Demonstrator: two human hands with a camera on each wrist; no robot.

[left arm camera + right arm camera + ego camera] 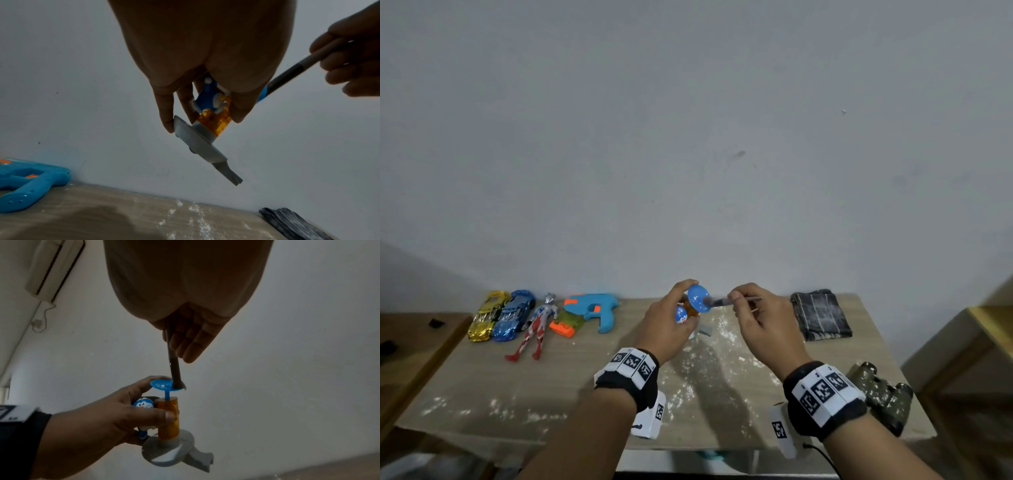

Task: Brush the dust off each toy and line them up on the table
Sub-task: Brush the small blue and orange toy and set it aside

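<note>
My left hand [677, 317] grips a small toy [167, 417] above the table: an orange cylinder on a grey base, with a blue cat figure [143, 404] beside it and a blue disc [698, 298] on a stalk on top. My right hand [748, 301] pinches a thin brush [726, 301] whose dark bristles touch the blue disc [162, 384]. In the left wrist view the toy's grey base [197, 142] points down and the brush handle [296, 71] comes in from the right.
A gold car [487, 315], blue car [514, 315], red-and-silver figure [536, 327], small orange-green toy [566, 325] and blue toy gun [595, 308] lie along the table's back left. A folded dark cloth [820, 315] lies back right, camouflage binoculars [881, 394] front right. White dust [698, 373] covers the tabletop.
</note>
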